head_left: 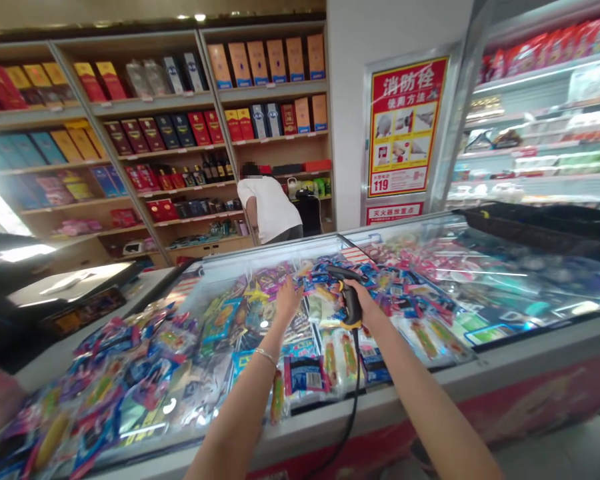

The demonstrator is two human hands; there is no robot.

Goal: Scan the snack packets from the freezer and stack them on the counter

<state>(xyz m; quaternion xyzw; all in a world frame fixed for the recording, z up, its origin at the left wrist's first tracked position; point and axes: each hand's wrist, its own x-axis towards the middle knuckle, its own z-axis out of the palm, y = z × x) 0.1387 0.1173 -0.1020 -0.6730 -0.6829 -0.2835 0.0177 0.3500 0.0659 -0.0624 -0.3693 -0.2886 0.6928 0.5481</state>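
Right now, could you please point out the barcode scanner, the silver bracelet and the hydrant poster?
Barcode scanner (pixel 351 307): head view, on its black handle.
Silver bracelet (pixel 267 356): head view, on its band.
Hydrant poster (pixel 405 131): head view, middle of its face.

2 bare forearms (pixel 240 420), left with 1 silvery bracelet (pixel 267 356)

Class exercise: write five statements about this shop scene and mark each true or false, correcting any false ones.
1. The right hand holds a scanner. True.
2. The scanner is all white. False: it is black and yellow.
3. The left hand is over the packets. True.
4. A bracelet is on the right wrist. False: the bracelet is on the left wrist.
5. In the picture, the poster is left of the person in white. False: the poster is right of that person.
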